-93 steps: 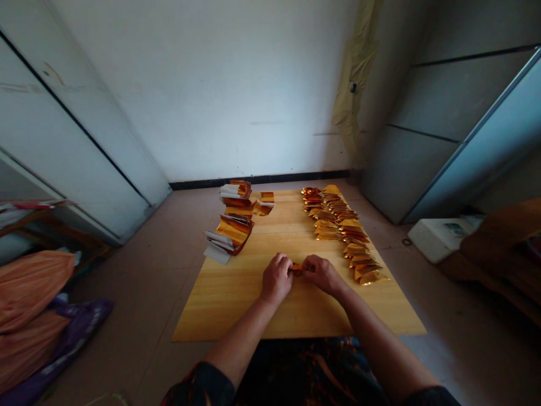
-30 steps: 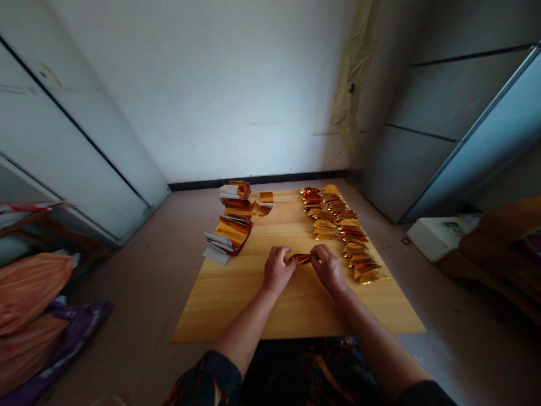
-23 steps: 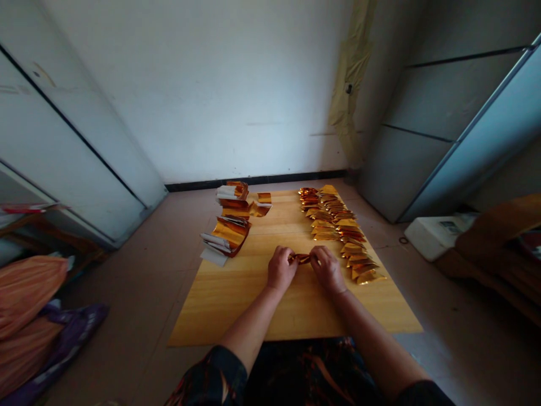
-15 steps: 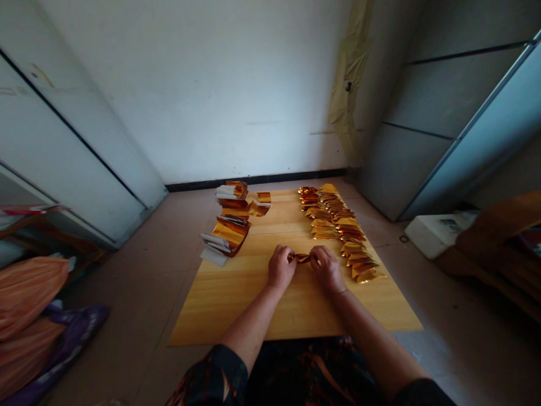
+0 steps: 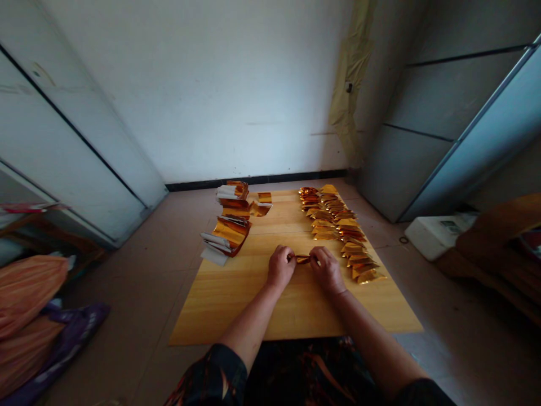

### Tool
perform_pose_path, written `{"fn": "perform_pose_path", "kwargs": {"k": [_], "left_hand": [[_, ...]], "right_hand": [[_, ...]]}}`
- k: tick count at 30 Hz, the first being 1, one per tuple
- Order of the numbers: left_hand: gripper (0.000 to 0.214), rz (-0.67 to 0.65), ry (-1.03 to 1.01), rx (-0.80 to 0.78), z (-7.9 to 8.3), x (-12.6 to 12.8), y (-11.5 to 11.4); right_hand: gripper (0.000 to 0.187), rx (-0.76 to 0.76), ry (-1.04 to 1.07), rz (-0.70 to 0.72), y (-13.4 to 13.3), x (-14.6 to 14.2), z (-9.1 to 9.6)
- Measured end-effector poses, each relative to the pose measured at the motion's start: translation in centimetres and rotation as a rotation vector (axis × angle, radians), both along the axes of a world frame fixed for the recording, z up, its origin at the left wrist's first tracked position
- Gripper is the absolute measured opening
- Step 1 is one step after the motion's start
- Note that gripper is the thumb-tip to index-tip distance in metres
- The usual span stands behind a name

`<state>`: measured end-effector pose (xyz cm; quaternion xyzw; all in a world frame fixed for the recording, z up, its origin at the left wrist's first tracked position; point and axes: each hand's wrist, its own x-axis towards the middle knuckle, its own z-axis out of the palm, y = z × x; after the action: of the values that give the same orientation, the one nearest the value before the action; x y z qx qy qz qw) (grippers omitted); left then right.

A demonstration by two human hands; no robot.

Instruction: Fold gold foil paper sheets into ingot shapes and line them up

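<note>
Between my two hands, just above the wooden board [image 5: 236, 304], is a small piece of gold foil paper [image 5: 302, 259]. My left hand [image 5: 280, 267] pinches its left end, and my right hand [image 5: 327, 269] pinches the right end. The fingers hide both ends, so only the narrow folded middle shows. To the left lie loose stacks of curled gold foil sheets [image 5: 230, 228] with pale grey backs. Rows of folded gold foil pieces [image 5: 332, 214] stand along the right side of the board.
A white wall [image 5: 236, 84] rises behind the board. Grey cabinets [image 5: 426, 135] stand at the right, with a white box [image 5: 435, 234] on the floor near them. Orange and purple bags [image 5: 34, 316] lie at the lower left.
The foil's middle looks slightly flatter and smoother between my fingers. Both hands stay in nearly the same place, and the stacks and rows are unchanged.
</note>
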<state>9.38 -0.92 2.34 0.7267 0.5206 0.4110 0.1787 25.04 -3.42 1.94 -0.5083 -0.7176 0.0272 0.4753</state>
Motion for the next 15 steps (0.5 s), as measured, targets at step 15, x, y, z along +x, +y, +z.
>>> {"fn": "perform_pose_path", "kwargs": {"k": [15], "left_hand": [[0.015, -0.005, -0.019, 0.000, -0.32, 0.14, 0.43]], "right_hand": [[0.018, -0.015, -0.001, 0.011, 0.00, -0.01, -0.28]]}}
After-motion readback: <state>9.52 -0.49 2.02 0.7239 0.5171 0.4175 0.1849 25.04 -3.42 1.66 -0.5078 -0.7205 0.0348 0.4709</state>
